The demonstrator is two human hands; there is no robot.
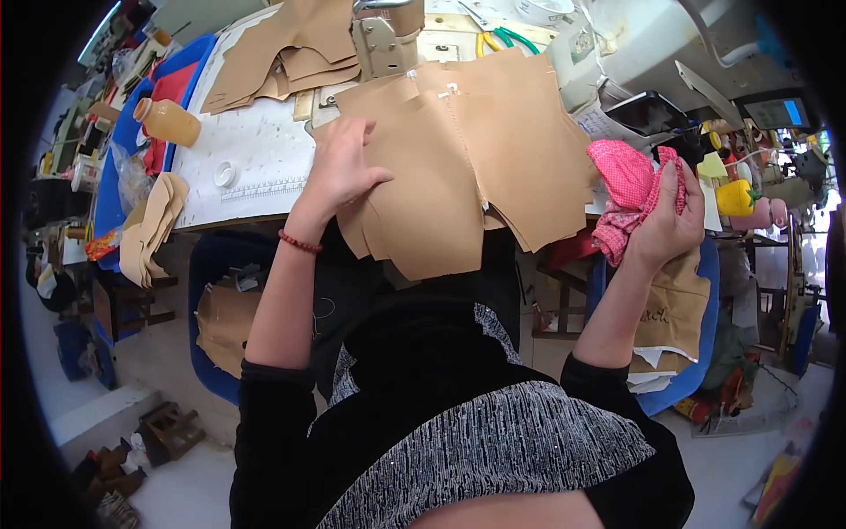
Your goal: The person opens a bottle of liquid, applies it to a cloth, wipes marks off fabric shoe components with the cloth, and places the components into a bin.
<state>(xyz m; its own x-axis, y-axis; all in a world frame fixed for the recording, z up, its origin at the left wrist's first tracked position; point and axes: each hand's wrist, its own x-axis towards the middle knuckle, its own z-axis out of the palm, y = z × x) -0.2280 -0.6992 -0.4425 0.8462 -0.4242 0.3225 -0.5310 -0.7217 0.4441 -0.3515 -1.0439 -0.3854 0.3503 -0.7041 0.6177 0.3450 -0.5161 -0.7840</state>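
Note:
Tan cut panels [423, 203], several layers deep, lie across the table front and overhang its edge; whether they are leather or another sheet material I cannot tell. A seam or slit runs down their middle, with small white patches at its top. My left hand [345, 169] rests on their left side, thumb spread from the fingers, gripping nothing. To the right of the panels, my right hand [674, 212] is closed on a bunched pink checked cloth [627, 181]. The metal sewing machine head [388, 40] stands just behind the panels, its lower part partly hidden.
More tan pieces [291, 62] are stacked at the back left. An orange-tinted bottle [167, 122] and white cap [226, 174] are on the left. Scissors with green and yellow-handled tools [502, 37] lie behind. Blue bins [211, 353] flank my legs. A dark phone-like device [648, 113] sits right.

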